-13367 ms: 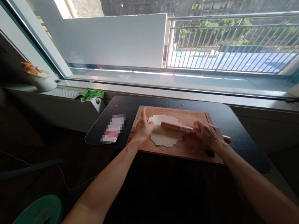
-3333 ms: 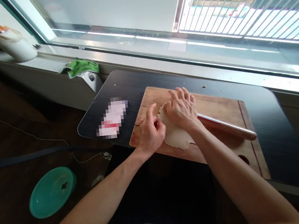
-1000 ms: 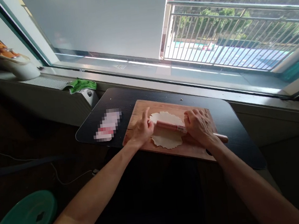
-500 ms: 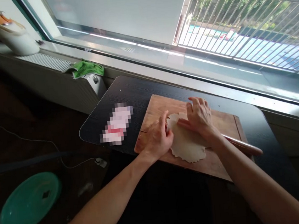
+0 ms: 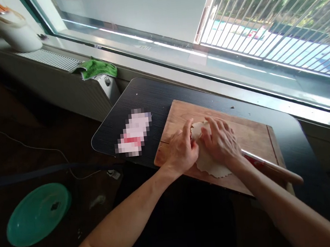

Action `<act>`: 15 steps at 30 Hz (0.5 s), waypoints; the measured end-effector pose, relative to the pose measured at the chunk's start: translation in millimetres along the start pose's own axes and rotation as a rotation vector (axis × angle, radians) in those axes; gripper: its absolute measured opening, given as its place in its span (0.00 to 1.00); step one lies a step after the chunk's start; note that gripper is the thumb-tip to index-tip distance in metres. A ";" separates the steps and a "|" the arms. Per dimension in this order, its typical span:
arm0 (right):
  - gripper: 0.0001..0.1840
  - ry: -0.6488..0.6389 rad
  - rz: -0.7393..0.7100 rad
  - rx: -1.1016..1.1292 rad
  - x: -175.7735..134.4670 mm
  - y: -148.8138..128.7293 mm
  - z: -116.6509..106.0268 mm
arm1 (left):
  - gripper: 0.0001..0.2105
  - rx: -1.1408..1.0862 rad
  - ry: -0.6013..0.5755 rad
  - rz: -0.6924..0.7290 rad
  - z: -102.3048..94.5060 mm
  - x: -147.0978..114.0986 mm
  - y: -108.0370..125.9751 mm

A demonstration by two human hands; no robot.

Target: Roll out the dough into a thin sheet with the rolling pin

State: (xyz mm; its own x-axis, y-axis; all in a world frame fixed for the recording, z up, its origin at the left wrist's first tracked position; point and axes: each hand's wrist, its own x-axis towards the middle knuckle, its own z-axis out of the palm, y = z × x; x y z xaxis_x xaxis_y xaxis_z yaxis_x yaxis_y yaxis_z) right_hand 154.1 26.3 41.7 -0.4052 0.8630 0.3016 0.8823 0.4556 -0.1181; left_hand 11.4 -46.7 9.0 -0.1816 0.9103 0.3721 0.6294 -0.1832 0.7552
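Both bare hands meet over a wooden cutting board (image 5: 251, 128), low at its middle. Between and beneath them lies a thin, pale sheet of dough (image 5: 215, 168) with a ragged rim. The left hand (image 5: 182, 151) sits at the dough's left edge, index finger stretched toward the window, thumb apart from it; whether it pinches the dough cannot be told. The right hand (image 5: 222, 141) lies palm down over the dough, fingers slightly spread and bent; its grip underneath is hidden. A rolling pin (image 5: 271, 167) emerges from under the right wrist, its long axis slanting toward the board's near right corner, its rounded end overhanging the right edge. The board rests on a black tabletop (image 5: 158, 89). Left of the board lies a pale item (image 5: 136, 130), blurred into blocks. Farther left and lower is a teal basin (image 5: 39, 215).
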 end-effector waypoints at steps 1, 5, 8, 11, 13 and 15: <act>0.27 0.002 -0.035 -0.003 -8.8 -2.9 0.6 | 0.33 0.004 0.000 0.009 0.0 0.1 -0.2; 0.30 0.003 0.108 0.008 17.6 11.9 4.2 | 0.35 0.036 -0.004 0.019 -1.0 1.6 0.0; 0.32 0.005 0.316 0.036 52.3 25.6 5.2 | 0.35 0.055 -0.013 0.015 -1.8 2.6 1.1; 0.32 -0.044 0.264 0.059 39.3 14.5 3.9 | 0.35 0.060 -0.011 0.016 -2.0 2.5 2.2; 0.31 -0.070 0.109 0.038 17.7 1.9 3.1 | 0.34 0.060 -0.006 0.020 -2.1 2.2 2.2; 0.29 -0.053 0.023 -0.009 10.0 -3.0 2.1 | 0.34 0.058 -0.007 0.024 -2.4 2.4 1.3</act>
State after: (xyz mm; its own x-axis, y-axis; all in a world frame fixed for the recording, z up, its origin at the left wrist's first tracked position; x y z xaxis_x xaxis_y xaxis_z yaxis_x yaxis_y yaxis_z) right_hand 146.9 34.0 43.1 -0.3965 0.8840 0.2478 0.8937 0.4334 -0.1162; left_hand 10.0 -45.6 12.2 -0.1606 0.9086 0.3856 0.6764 -0.1832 0.7134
